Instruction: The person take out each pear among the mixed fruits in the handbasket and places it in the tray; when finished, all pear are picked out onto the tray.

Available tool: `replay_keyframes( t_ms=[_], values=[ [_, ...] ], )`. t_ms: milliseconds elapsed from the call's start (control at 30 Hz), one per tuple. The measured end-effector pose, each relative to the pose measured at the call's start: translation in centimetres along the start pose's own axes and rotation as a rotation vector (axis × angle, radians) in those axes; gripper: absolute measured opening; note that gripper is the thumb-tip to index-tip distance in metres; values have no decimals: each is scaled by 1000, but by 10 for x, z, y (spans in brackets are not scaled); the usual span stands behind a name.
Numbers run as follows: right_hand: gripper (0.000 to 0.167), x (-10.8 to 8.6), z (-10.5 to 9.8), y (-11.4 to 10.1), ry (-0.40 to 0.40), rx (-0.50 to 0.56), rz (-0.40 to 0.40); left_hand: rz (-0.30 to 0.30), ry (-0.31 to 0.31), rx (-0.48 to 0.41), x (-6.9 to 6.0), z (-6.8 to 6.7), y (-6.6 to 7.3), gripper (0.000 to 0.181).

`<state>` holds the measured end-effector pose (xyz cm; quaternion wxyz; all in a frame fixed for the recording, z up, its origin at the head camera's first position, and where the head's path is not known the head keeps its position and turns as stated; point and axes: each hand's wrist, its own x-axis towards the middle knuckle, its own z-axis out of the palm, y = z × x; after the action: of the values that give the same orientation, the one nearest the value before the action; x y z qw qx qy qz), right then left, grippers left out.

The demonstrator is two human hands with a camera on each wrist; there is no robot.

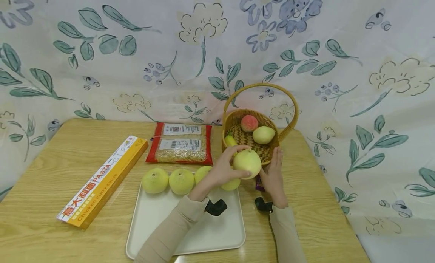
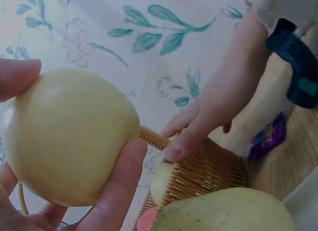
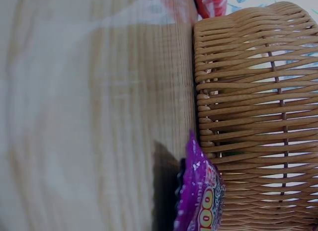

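My left hand (image 1: 225, 168) grips a round, pale yellow-green fruit (image 1: 247, 163), thumb and fingers spread about its sides, just over the front of the basket. In the left wrist view this fruit (image 2: 72, 136) fills the left side. My right hand (image 1: 273, 178) rests against the front right side of the wicker basket (image 1: 249, 115), its fingers fairly straight. Inside the basket lie a peach (image 1: 249, 123), a pale yellow fruit (image 1: 263, 135) and a partly hidden yellow one (image 1: 230, 140). Neither hand shows in the right wrist view, where the basket's wall (image 3: 258, 102) appears close up.
A white tray (image 1: 190, 229) in front has several similar fruits (image 1: 181, 181) along its far edge. A purple packet (image 3: 201, 196) lies beside the basket. Behind the tray is a red-edged bag (image 1: 180, 144) of grain-like food; a pasta box (image 1: 102, 181) lies left.
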<state>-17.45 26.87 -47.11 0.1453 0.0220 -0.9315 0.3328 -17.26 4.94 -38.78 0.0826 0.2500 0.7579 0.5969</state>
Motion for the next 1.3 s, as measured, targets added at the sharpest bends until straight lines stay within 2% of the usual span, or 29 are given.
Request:
replay_keyframes(
  t_ms=[333, 600, 700, 833, 1300],
  values=[
    [93, 1, 2, 0, -8, 44, 32, 58, -8, 58, -35, -1, -11, 66],
    [93, 1, 2, -1, -37, 35, 79, 74, 56, 87, -65, 6, -28, 67],
    [93, 1, 0, -1, -41, 41, 82, 46, 60, 65, -73, 8, -33, 68],
    [93, 2, -1, 0, -41, 37, 76, 2, 42, 43, -79, 11, -37, 69],
    [92, 0, -1, -1, -43, 52, 67, -26, 55, 137, -84, 19, -50, 68]
  ],
)
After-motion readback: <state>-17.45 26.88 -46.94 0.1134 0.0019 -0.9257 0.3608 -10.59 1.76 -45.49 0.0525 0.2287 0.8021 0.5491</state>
